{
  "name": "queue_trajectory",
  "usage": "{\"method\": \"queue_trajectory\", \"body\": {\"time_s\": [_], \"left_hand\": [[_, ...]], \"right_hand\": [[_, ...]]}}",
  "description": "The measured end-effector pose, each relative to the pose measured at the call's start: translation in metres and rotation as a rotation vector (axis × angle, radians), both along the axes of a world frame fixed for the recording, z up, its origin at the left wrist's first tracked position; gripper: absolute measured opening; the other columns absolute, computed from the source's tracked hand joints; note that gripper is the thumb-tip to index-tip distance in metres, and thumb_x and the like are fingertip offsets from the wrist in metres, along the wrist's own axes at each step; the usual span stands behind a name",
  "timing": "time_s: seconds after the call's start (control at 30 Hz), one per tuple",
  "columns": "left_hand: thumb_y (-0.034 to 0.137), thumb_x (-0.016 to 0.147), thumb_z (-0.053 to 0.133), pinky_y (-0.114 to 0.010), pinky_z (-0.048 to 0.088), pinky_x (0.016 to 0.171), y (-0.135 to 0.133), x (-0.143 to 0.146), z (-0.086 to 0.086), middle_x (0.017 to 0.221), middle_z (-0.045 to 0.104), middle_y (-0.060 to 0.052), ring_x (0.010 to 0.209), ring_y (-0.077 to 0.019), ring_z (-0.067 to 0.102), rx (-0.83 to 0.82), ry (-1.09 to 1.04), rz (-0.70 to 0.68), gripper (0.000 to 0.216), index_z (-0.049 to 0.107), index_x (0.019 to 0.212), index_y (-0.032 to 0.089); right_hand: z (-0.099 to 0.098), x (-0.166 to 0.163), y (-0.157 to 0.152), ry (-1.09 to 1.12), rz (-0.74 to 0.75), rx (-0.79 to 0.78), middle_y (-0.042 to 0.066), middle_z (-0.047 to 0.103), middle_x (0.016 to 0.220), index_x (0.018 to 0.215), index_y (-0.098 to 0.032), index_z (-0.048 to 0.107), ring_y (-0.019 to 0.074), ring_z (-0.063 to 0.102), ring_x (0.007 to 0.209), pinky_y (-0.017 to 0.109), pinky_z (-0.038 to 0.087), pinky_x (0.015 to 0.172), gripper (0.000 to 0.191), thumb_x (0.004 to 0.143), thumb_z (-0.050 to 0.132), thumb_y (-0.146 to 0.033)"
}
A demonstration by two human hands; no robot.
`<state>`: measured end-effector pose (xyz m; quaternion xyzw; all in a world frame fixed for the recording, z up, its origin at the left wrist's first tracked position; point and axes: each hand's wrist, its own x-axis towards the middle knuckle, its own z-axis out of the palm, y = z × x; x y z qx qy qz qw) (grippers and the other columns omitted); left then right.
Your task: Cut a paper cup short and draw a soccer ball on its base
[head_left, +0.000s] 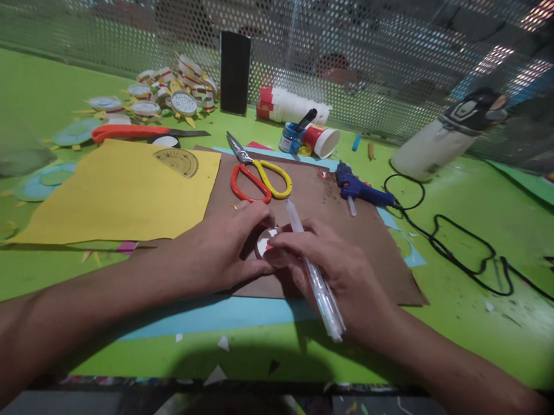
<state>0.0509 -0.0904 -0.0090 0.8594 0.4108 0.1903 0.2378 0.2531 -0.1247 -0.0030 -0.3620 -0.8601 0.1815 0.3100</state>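
Note:
My left hand (232, 242) is closed around the edge of a small round white disc (262, 240) with a bit of red on it. The thumb is below it and the fingers curl over the far side. My right hand (334, 265) grips a long clear plastic stick (318, 289), slanting with its narrow end up and away. The fingertips of that hand also press on the disc, hiding much of it. Just beyond the hands lie scissors (255, 170) with one red and one yellow handle, blades pointing away. Under both hands is a brown board (367, 248).
Yellow paper (121, 194) carries a protractor (177, 161). An orange-handled cutter (133, 133) lies behind it, near a pile of round cup pieces (184, 102). A phone (234, 73), paper cups (323, 140), a blue jar (290, 138), a corded glue gun (360, 190) and a bottle (433, 144) stand or lie around.

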Motion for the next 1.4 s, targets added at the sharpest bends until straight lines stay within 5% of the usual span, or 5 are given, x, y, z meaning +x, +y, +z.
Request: {"method": "queue_trajectory", "body": {"time_s": [0.6, 1.07, 1.4], "left_hand": [[0.046, 0.084, 0.061, -0.028, 0.041, 0.06, -0.0001, -0.0008, -0.0009, 0.088, 0.059, -0.001, 0.07, -0.015, 0.056, 0.005, -0.025, -0.01, 0.031, 0.05, 0.097, 0.021], [0.052, 0.082, 0.061, -0.03, 0.041, 0.06, 0.0003, -0.0005, -0.0005, 0.093, 0.061, -0.004, 0.071, -0.0175, 0.057, -0.042, 0.023, 0.025, 0.04, 0.051, 0.105, 0.021], [0.051, 0.081, 0.062, -0.03, 0.041, 0.06, 0.0008, -0.0003, -0.0004, 0.088, 0.061, -0.003, 0.072, -0.0183, 0.058, -0.038, 0.031, 0.03, 0.039, 0.051, 0.102, 0.021]], "right_hand": [[-0.0011, -0.0021, 0.0012, 0.018, -0.004, 0.009, 0.008, 0.068, 0.096, 0.103, -0.018, 0.063, 0.0194, 0.059, 0.082, 0.033, 0.047, 0.07, 0.02, 0.088, 0.053, -0.01], [-0.0004, 0.0033, 0.0048, 0.054, -0.263, 0.098, 0.006, 0.067, 0.084, 0.103, -0.019, 0.066, 0.016, 0.061, 0.072, 0.028, 0.047, 0.063, 0.018, 0.089, 0.055, -0.015], [-0.002, 0.0056, 0.0055, 0.034, -0.233, 0.076, 0.007, 0.068, 0.084, 0.102, -0.016, 0.068, 0.0171, 0.061, 0.073, 0.029, 0.048, 0.064, 0.019, 0.088, 0.056, -0.014]]}}
